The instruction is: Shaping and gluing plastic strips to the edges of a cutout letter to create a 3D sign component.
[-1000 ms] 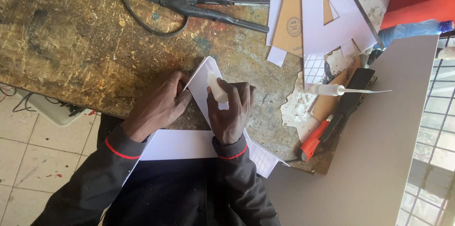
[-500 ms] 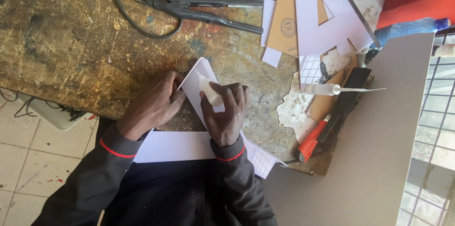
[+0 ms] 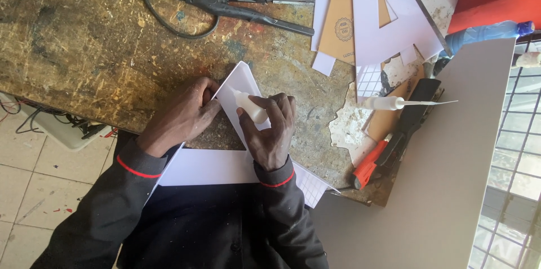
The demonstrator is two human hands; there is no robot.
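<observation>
A large white cut-out letter (image 3: 239, 86) lies on the worn wooden table (image 3: 84, 38), its lower part hanging over the near edge. My left hand (image 3: 183, 114) presses on the letter's left limb, fingers curled at its edge. In my right hand (image 3: 270, 131) is a small whitish glue bottle (image 3: 251, 105), its tip pointing up-left and resting on the letter near its peak.
Big black shears (image 3: 225, 1) lie at the back of the table. To the right lie a second white letter (image 3: 389, 15) on brown card, another glue bottle (image 3: 389, 102), a red-and-black cutter (image 3: 389, 150) and a grey board (image 3: 445, 179).
My right hand and the bottle have shifted slightly; the bottle's tip now sits a little higher on the letter. The camera view has moved a bit. My left hand stays put.
</observation>
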